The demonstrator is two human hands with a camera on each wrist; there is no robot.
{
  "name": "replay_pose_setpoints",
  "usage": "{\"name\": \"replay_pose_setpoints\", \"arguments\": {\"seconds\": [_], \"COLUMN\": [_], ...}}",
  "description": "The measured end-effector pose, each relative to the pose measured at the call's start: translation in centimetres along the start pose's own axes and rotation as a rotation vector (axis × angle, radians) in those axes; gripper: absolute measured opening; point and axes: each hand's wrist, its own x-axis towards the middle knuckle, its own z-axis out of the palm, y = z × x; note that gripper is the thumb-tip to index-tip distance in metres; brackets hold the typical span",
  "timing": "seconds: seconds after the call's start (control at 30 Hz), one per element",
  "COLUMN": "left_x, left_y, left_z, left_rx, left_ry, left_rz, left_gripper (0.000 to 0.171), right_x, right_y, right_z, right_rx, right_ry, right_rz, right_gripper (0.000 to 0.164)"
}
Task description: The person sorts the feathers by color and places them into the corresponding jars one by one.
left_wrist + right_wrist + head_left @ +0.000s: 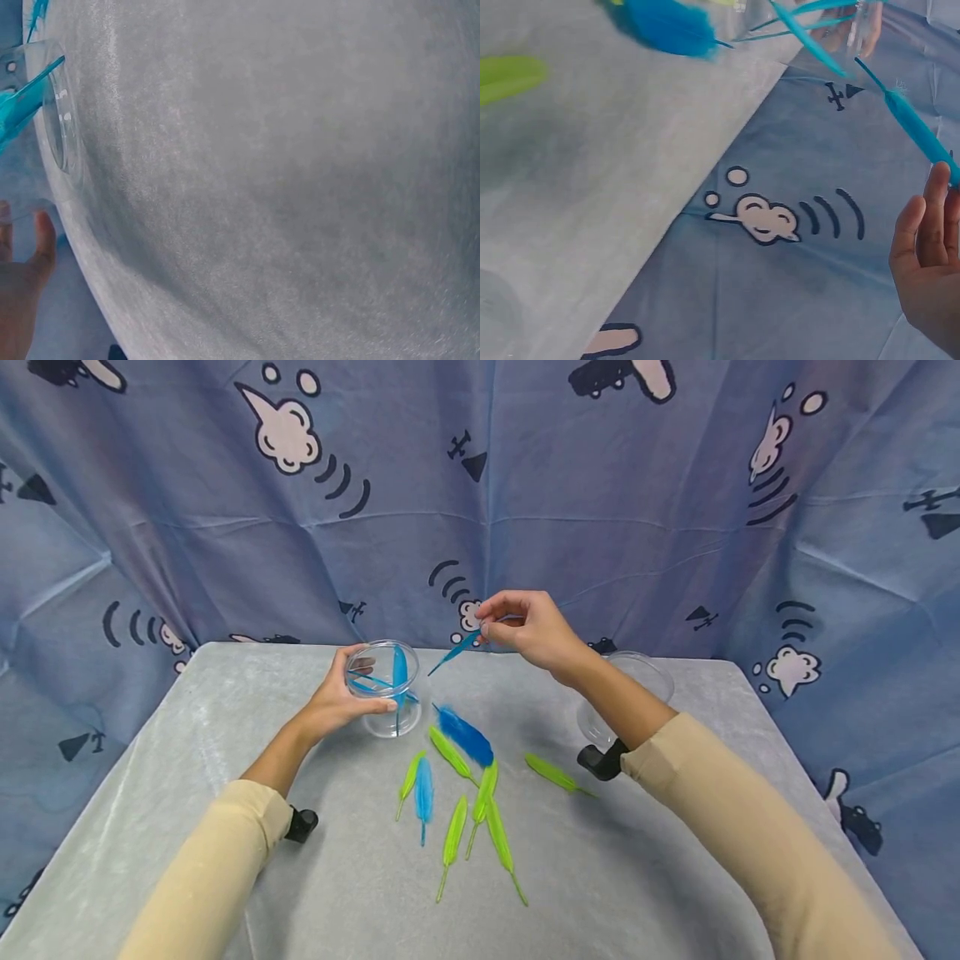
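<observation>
My left hand (335, 695) grips a clear plastic cup (406, 724) near its rim, at the table's far left. Several blue feathers (400, 667) stand and lean inside the cup. Just right of the cup and above the table's back edge, my right hand (536, 631) pinches a blue feather (457, 652) by one end, its thin tip pointing down and left toward the cup. In the right wrist view that held feather (915, 126) hangs from the fingertips. The left wrist view shows only the edge of the cup (64, 127) and part of the left hand (22, 292).
Loose on the grey table (345, 877) lie a dark blue feather (465, 737), a light blue feather (423, 789) and several green feathers (453, 831). One green feather (551, 771) lies apart to the right. A second clear container (648, 672) stands behind my right forearm. A patterned curtain (420, 468) hangs behind.
</observation>
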Motion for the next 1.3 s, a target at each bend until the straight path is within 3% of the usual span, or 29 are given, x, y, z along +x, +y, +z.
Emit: {"name": "replay_pose_setpoints", "arguments": {"seconds": [0.4, 0.8, 1.03, 1.3], "left_x": [0.0, 0.1, 0.1, 0.0], "left_y": [-0.2, 0.1, 0.1, 0.0], "left_z": [-0.1, 0.0, 0.0, 0.0], "left_rx": [-0.013, -0.027, -0.027, -0.031], "left_ry": [-0.009, -0.010, -0.009, -0.013], "left_rz": [-0.008, -0.005, -0.009, -0.004], "left_gripper": [0.102, 0.103, 0.103, 0.102], "right_x": [2.6, 3.0, 3.3, 3.3], "right_y": [-2.1, -0.6, 0.2, 0.7], "right_z": [2.7, 6.3, 7.8, 9.1], "right_rx": [0.005, -0.036, -0.027, -0.009], "right_ry": [-0.012, -0.089, -0.091, -0.158], "right_rz": [-0.034, -0.023, 0.002, -0.001], "right_gripper": [0.014, 0.014, 0.015, 0.016]}}
